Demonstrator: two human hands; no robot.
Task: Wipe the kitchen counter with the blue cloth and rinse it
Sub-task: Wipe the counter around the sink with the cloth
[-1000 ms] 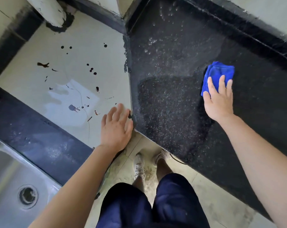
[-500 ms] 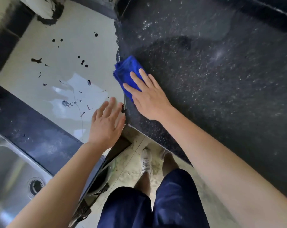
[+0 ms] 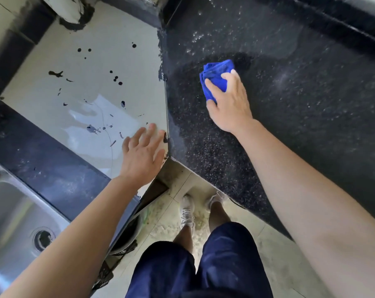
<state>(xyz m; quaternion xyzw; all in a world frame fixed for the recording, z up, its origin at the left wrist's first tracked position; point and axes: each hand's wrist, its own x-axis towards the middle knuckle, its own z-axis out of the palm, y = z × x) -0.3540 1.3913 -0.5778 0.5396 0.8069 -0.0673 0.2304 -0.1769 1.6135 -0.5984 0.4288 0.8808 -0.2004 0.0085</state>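
A bunched blue cloth (image 3: 215,77) lies on the black speckled counter (image 3: 300,108), a little right of the counter's left edge. My right hand (image 3: 229,104) presses down on the cloth, its fingers curled over the near part. A darker wet patch spreads around and below the cloth. My left hand (image 3: 142,155) rests flat with fingers spread on the pale cream counter section (image 3: 96,67), at its near right corner, holding nothing.
The cream section bears dark spots and a wet sheen. A steel sink (image 3: 16,222) with its drain (image 3: 42,238) sits at the lower left, behind a black strip. My legs and shoes stand on the tiled floor (image 3: 274,248) below the counter corner.
My right hand slid the cloth from the right side across to the counter's left edge, then back a little to the right. My left hand has stayed on the cream corner.
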